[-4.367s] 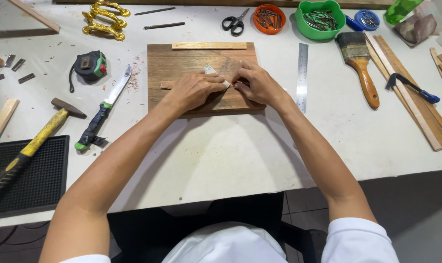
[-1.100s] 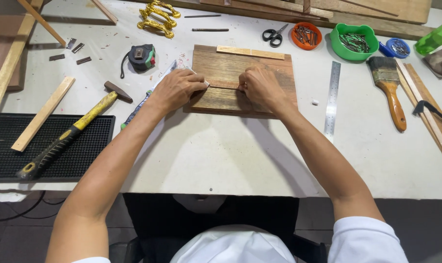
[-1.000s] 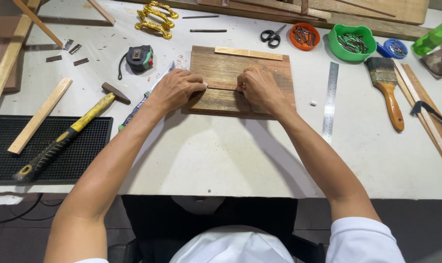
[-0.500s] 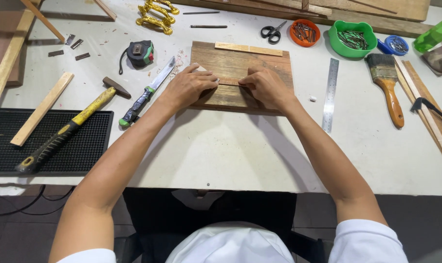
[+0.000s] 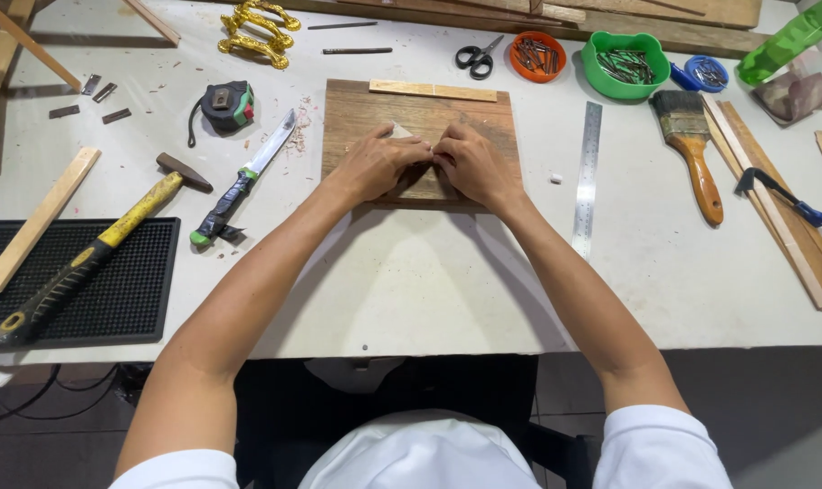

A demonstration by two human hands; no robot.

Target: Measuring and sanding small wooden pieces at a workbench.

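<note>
- left hand [image 5: 375, 165] and right hand [image 5: 473, 167] meet centre frame on wooden board [image 5: 357, 109], fingers curled, pinching small pale piece [image 5: 400, 132]
- knife [image 5: 243, 179] left of board, steel ruler [image 5: 587, 177] right; neither in the way

Brown wooden board [image 5: 420, 113] on the white surface [image 5: 411, 272]; yellow-and-black hammer [image 5: 94, 249] left, green bowl [image 5: 625, 63] and orange bowl [image 5: 538, 56] far.

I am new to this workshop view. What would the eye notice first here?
First, both hands, left hand and right hand, meet at the middle of a brown wooden board, fingertips pressed together on something small. Left of it lie a knife and a yellow-handled hammer. At the far edge, a bright green bowl stands out.
</note>
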